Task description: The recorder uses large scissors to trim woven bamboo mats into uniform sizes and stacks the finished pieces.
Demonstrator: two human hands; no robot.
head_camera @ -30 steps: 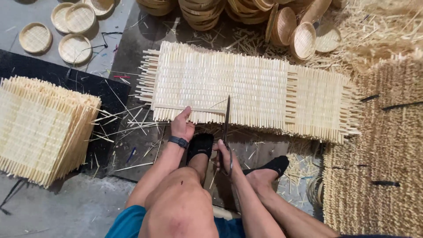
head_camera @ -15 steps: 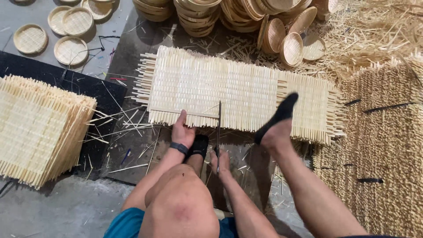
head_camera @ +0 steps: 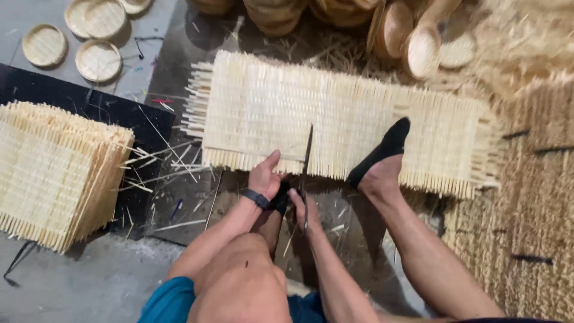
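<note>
No packages, labels, signs, screens (none visible).

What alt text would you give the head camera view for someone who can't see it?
A seated person's left hand presses the near edge of a long woven bamboo mat on the floor while the right hand holds a knife upright against it. One dark-socked foot rests on the mat.

A second ago our right foot [head_camera: 379, 158] lay on the floor near the mat [head_camera: 335, 119]; half a second ago it was lifted over the mat, and now its sock presses down on the mat's near part, right of the knife [head_camera: 307, 161]. Our view has shifted closer, so the mat looks larger.
</note>
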